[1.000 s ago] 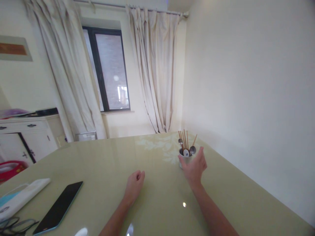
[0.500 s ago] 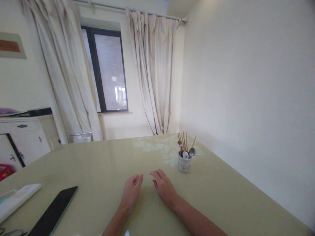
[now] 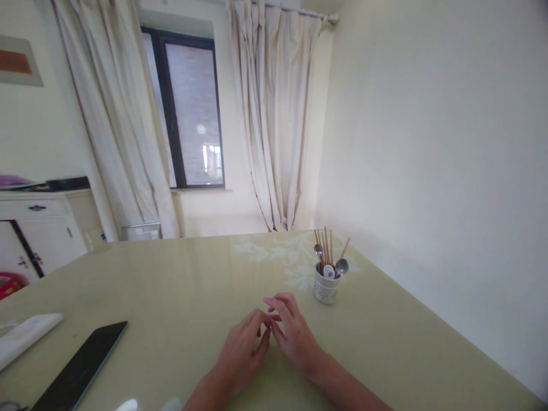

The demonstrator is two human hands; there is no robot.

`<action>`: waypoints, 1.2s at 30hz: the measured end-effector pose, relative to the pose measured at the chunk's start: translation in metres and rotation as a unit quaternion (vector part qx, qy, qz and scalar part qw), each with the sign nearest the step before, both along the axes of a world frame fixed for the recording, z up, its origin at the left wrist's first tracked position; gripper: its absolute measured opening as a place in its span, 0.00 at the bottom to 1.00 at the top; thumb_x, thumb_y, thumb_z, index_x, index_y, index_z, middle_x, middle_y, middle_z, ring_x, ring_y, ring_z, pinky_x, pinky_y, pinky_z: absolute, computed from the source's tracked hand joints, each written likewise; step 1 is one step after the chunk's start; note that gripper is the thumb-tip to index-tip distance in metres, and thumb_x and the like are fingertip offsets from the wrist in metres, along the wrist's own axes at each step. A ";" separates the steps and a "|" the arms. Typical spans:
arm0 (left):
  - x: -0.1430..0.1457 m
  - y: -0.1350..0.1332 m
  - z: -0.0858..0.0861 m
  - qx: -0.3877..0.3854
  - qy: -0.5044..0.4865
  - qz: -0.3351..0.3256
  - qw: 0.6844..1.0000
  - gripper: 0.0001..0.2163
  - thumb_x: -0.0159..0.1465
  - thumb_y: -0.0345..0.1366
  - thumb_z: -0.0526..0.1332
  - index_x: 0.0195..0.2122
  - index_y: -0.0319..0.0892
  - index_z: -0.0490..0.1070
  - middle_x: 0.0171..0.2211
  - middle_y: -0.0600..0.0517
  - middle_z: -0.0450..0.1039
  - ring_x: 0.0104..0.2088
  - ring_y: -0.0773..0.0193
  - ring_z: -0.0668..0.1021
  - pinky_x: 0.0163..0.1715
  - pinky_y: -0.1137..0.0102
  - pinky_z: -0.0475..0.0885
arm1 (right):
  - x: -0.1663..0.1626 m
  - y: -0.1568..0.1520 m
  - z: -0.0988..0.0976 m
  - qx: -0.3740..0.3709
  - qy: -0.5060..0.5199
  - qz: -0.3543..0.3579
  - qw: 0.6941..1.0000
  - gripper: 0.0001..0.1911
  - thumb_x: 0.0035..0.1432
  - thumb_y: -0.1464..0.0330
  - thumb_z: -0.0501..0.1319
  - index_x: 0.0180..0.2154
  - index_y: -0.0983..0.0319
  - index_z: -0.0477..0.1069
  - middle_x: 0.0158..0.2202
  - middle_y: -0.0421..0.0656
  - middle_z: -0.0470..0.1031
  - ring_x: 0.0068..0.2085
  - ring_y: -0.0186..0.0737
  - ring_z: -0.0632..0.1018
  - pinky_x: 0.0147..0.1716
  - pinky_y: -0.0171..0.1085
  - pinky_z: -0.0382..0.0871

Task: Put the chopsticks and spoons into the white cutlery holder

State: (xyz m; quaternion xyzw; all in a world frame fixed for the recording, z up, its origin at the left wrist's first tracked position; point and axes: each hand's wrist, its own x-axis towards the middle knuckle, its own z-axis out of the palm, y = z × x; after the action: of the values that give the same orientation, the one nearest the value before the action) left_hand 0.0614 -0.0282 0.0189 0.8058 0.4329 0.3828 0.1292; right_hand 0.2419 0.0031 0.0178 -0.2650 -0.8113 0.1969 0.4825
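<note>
My left hand [image 3: 246,345] and my right hand [image 3: 293,328] meet at their fingertips just above the table [image 3: 180,285]. The left thumb and fingers bend into a ring whose tips come together against the right hand's fingers; whether anything small is between them is hidden. On the right hand the upper fingers stretch loosely to the left, apart from one another, and the thumb points at the left fingertips. A white pierced utensil cup [image 3: 326,291] stands beyond the right hand, with chopsticks [image 3: 327,245] and metal spoons [image 3: 341,266] upright in it.
A dark flat tablet-like slab [image 3: 81,368] lies at the left, beside a long white object [image 3: 29,337]. A white shiny shape [image 3: 127,405] shows at the near edge. The wall [image 3: 428,200] runs along the table's right side. Curtains [image 3: 278,114] hang behind.
My hands were apart and have come together, fingertips touching. The left hand moved right and its closed fingers now reach the right hand. The view has tilted slightly down.
</note>
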 end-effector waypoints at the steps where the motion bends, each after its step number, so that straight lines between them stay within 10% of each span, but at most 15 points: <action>1: -0.001 0.000 0.000 -0.005 0.002 0.008 1.000 0.05 0.73 0.36 0.56 0.46 0.49 0.70 0.39 0.53 0.79 0.37 0.64 0.81 0.41 0.70 0.75 | 0.001 -0.002 0.002 0.001 -0.007 -0.001 1.000 0.34 0.65 0.82 0.53 0.66 0.50 0.61 0.57 0.48 0.63 0.52 0.42 0.79 0.51 0.44 0.84; 10: -0.005 0.008 -0.003 0.007 0.010 -0.004 1.000 0.15 0.76 0.39 0.52 0.55 0.52 0.76 0.48 0.48 0.83 0.47 0.59 0.84 0.48 0.69 0.78 | 0.005 -0.013 0.014 0.061 -0.073 -0.010 0.995 0.37 0.56 0.83 0.55 0.65 0.58 0.61 0.57 0.52 0.66 0.57 0.49 0.76 0.57 0.47 0.79; 15: -0.006 0.008 -0.001 0.028 0.031 0.016 0.999 0.16 0.75 0.42 0.53 0.45 0.51 0.82 0.38 0.49 0.83 0.38 0.61 0.84 0.42 0.71 0.78 | 0.006 -0.012 0.019 0.093 -0.094 -0.039 0.990 0.29 0.64 0.78 0.56 0.64 0.57 0.62 0.55 0.51 0.70 0.54 0.47 0.77 0.51 0.43 0.81; 21: -0.012 0.013 -0.007 0.004 0.017 0.075 0.997 0.16 0.73 0.45 0.57 0.34 0.46 0.81 0.29 0.51 0.78 0.27 0.65 0.77 0.32 0.72 0.70 | 0.053 0.020 0.033 0.204 0.073 -0.337 0.916 0.20 0.69 0.63 0.62 0.59 0.59 0.65 0.50 0.51 0.72 0.52 0.53 0.75 0.54 0.54 0.72; 25: -0.016 0.018 -0.010 -0.013 -0.011 0.141 0.990 0.24 0.71 0.55 0.57 0.23 0.45 0.72 0.22 0.53 0.72 0.23 0.65 0.72 0.28 0.71 0.65 | 0.098 0.050 0.035 0.119 0.207 -0.514 0.824 0.37 0.65 0.49 0.61 0.64 0.67 0.59 0.58 0.60 0.66 0.51 0.56 0.73 0.53 0.56 0.69; 29: -0.020 0.020 -0.010 -0.053 -0.048 0.152 0.986 0.22 0.73 0.52 0.50 0.33 0.46 0.77 0.22 0.53 0.74 0.25 0.62 0.75 0.30 0.70 0.67 | 0.113 0.070 0.018 -0.056 0.156 -0.518 0.839 0.58 0.45 0.39 0.70 0.65 0.70 0.58 0.53 0.61 0.74 0.51 0.63 0.77 0.54 0.59 0.69; 36: -0.020 0.020 -0.008 -0.064 -0.090 0.150 0.983 0.19 0.71 0.47 0.51 0.49 0.46 0.79 0.30 0.50 0.80 0.30 0.60 0.79 0.35 0.68 0.73 | 0.101 0.067 0.012 -0.165 0.115 -0.436 0.877 0.33 0.44 0.49 0.72 0.46 0.62 0.71 0.43 0.53 0.83 0.44 0.59 0.83 0.43 0.50 0.76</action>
State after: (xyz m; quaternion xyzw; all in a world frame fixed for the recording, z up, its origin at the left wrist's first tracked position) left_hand 0.0412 -0.0084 0.0105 0.6843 0.5589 0.4400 0.1603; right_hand 0.3432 0.0698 0.0297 -0.6437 -0.5077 0.1268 0.5584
